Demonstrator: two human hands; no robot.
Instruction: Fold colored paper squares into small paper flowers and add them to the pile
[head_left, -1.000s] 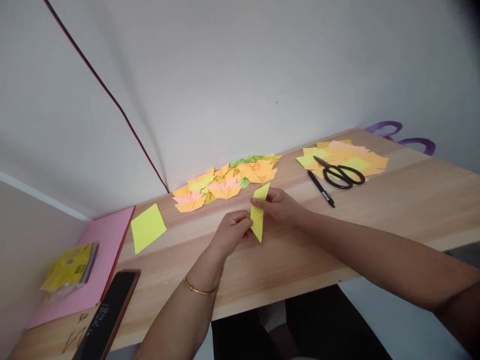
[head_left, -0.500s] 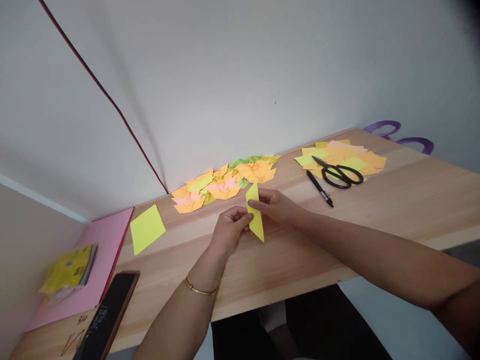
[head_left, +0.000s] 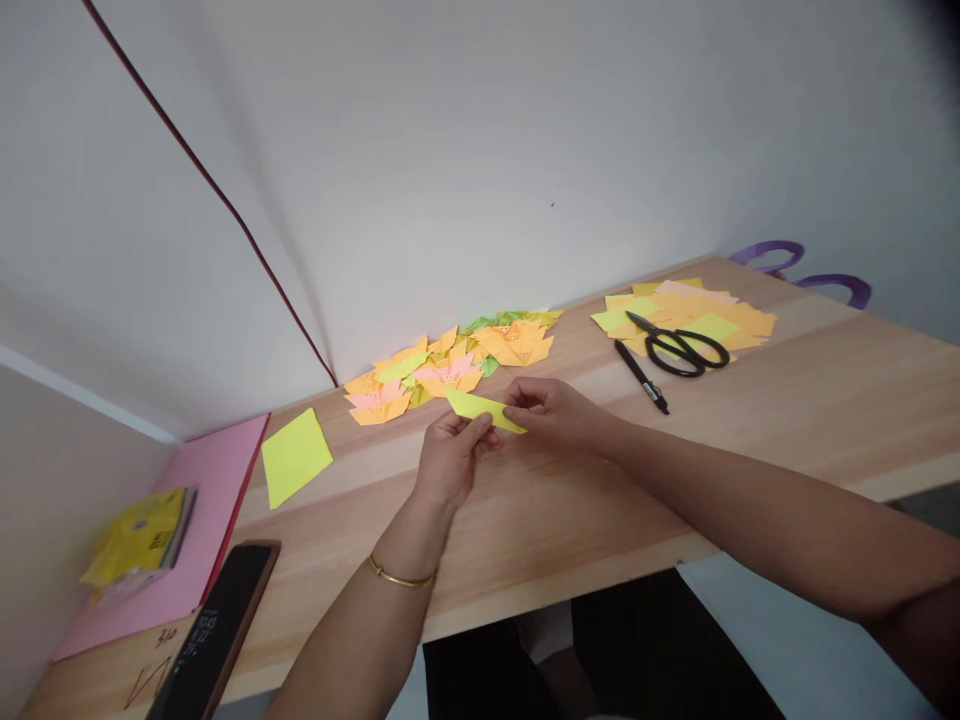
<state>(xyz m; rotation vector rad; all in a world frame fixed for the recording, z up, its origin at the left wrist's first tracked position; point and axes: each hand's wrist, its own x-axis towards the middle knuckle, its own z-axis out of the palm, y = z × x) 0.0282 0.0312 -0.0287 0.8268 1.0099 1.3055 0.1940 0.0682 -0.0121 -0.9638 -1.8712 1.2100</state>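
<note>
Both my hands hold a folded yellow paper [head_left: 480, 408] a little above the wooden table [head_left: 787, 410]. It lies almost flat, its long axis running left to right. My left hand [head_left: 450, 462] pinches its lower left part with thumb and fingers. My right hand [head_left: 551, 412] pinches its right end. Just behind the paper, against the wall, lies a heap of folded orange, pink and green paper shapes [head_left: 450, 365].
A loose yellow-green square sheet [head_left: 295, 456] lies to the left. Farther left are a pink sheet [head_left: 191, 530], a yellow packet [head_left: 139, 535] and a dark phone [head_left: 214, 630]. At the right: black scissors [head_left: 679, 347] on a stack of coloured sheets [head_left: 739, 320], and a black pen [head_left: 641, 376].
The folded yellow paper has turned from standing nearly upright to lying almost flat between my hands. Both hands kept their hold and stayed in place.
</note>
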